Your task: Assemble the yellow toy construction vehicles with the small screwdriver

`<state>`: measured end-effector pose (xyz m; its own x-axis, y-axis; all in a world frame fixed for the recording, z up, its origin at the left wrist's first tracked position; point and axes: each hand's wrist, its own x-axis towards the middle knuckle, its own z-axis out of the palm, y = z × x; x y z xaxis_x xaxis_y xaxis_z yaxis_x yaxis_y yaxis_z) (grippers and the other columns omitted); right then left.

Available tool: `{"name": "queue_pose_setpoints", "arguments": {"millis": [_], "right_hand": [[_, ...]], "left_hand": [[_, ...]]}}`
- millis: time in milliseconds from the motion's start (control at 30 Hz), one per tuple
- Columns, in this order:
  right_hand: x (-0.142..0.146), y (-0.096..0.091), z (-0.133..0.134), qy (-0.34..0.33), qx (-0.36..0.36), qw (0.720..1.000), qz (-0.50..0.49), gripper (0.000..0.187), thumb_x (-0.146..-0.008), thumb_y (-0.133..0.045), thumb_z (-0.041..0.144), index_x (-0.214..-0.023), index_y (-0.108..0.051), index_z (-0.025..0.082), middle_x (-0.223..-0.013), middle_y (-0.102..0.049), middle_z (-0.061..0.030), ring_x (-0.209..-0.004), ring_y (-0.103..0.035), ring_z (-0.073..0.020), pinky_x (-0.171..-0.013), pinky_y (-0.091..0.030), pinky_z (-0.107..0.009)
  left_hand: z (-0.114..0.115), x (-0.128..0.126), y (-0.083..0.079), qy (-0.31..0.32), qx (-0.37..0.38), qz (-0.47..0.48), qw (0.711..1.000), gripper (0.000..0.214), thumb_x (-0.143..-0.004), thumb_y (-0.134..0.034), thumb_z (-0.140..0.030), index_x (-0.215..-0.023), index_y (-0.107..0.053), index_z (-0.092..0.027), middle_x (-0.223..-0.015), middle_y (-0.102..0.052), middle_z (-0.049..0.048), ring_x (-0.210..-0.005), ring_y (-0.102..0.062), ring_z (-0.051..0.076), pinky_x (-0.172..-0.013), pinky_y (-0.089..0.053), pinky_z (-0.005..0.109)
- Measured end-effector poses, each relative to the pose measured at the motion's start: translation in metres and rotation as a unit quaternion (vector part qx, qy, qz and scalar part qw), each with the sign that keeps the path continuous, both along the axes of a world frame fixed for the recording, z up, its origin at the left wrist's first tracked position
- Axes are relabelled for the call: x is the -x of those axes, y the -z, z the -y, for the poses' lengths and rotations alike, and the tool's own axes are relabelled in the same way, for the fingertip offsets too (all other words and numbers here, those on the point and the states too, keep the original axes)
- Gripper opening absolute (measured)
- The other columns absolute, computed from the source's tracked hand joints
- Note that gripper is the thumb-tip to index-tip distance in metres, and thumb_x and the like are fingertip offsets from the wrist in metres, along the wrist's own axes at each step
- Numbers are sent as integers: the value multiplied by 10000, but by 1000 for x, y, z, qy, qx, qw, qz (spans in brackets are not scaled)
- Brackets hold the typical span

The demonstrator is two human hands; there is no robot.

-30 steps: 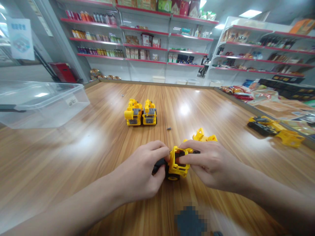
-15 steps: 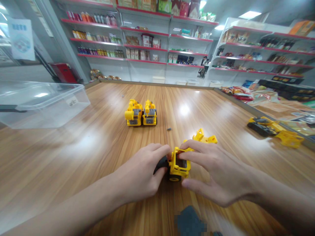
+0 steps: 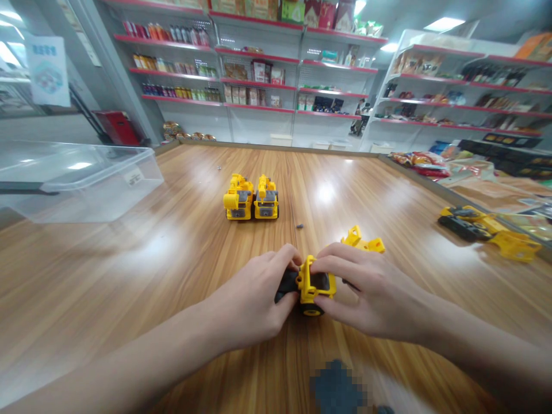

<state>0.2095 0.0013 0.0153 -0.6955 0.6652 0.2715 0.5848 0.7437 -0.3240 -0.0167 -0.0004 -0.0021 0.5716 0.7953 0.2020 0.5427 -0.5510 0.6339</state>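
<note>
A yellow toy truck (image 3: 307, 290) with a dark window and a black wheel stands on the wooden table between my hands. My left hand (image 3: 263, 293) is closed round its black rear part, which the fingers partly hide. My right hand (image 3: 366, 282) grips the yellow cab, fingers over the top and thumb low on the near side. Just beyond my right hand lies a loose yellow toy part (image 3: 364, 240), partly covered by the fingers. A small dark piece (image 3: 300, 226) rests farther up the table.
Two yellow toy vehicles (image 3: 266, 198) stand side by side farther back. A clear plastic bin (image 3: 99, 192) sits at the left. On the right edge are a yellow tracked toy (image 3: 470, 224) and packaged goods (image 3: 425, 164). A blurred dark patch (image 3: 338, 388) shows at the near edge.
My right thumb and fingers have closed onto the cab, where the thumb was apart from it before. My left hand keeps its grip. The view has shifted slightly.
</note>
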Motion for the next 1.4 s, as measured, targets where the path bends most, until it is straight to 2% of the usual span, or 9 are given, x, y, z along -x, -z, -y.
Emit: {"name": "queue_pose_setpoints", "arguments": {"millis": [400, 567, 733, 900, 1000, 1067, 1200, 1300, 1400], "right_hand": [[2, 4, 1, 8, 13, 1000, 12, 161, -873, -637, 316, -994, -672, 215, -1087, -567, -74, -851, -607, -179, -770, -492, -328], [0, 4, -3, -13, 3, 1000, 2, 203, -878, -649, 328, -1050, -671, 221, -1099, -595, -72, -904, -610, -185, -798, -491, -324], [-2, 3, -9, -36, -14, 996, -74, 458, -766, -734, 530, -1041, -670, 170, -1043, -657, -92, -918, -628, -198, -798, -501, -310], [-2, 1, -10, -20, -11, 996, -87, 336, -860, -675, 437, -1073, -665, 176, -995, -690, -77, -889, -646, -182, -800, -501, -308], [-1, 4, -9, -36, 0, 996, -81, 261, -882, -663, 378, -1046, -676, 175, -1030, -688, -77, -899, -646, -168, -796, -497, -292], [0, 6, -9, -37, 9, 996, -84, 268, -874, -675, 380, -1040, -673, 170, -1035, -687, -73, -909, -643, -166, -798, -492, -288], [1, 8, -10, -28, 24, 995, -88, 285, -854, -695, 408, -1030, -674, 185, -980, -696, -44, -889, -640, -163, -779, -479, -287], [0, 5, -12, -10, 14, 995, -100, 355, -803, -733, 464, -1023, -684, 191, -916, -708, -32, -827, -648, -162, -733, -475, -282], [-2, 2, -14, 48, -11, 992, -116, 401, -761, -764, 479, -1020, -690, 182, -886, -725, -39, -792, -664, -168, -708, -482, -280]], "left_hand": [[1, -2, 0, 19, -33, -24, 999, 206, -764, -511, -65, -910, -510, -209, -884, -589, 16, -822, -569, 183, -690, -435, 304], [1, 0, -1, 35, -32, -32, 998, 225, -762, -536, -95, -954, -528, -212, -910, -577, 28, -848, -552, 197, -711, -440, 319], [-1, 1, -1, 46, -22, -39, 998, 254, -740, -530, -89, -962, -521, -211, -900, -560, 33, -839, -545, 200, -704, -450, 318], [0, 2, -7, 40, -28, -42, 998, 208, -718, -529, -93, -889, -487, -202, -888, -531, 33, -816, -529, 193, -700, -450, 324], [3, 3, -11, 24, -22, -11, 999, 369, -702, -559, -109, -1042, -447, -203, -977, -527, 46, -870, -531, 201, -763, -469, 350], [3, 4, -11, 40, -20, 7, 999, 487, -701, -586, -126, -1145, -407, -212, -1083, -507, 65, -938, -530, 208, -827, -476, 364], [0, 5, -8, 99, -6, -48, 994, 426, -696, -626, -126, -1082, -488, -240, -1110, -502, 60, -991, -522, 226, -860, -476, 368], [-4, 7, -7, 97, 4, -69, 993, 402, -719, -612, -93, -1073, -505, -249, -1071, -541, 50, -997, -530, 233, -870, -469, 379], [-6, 10, -8, 90, 18, -78, 993, 401, -744, -613, -101, -1100, -511, -256, -1064, -563, 51, -973, -548, 236, -846, -473, 380]]}}
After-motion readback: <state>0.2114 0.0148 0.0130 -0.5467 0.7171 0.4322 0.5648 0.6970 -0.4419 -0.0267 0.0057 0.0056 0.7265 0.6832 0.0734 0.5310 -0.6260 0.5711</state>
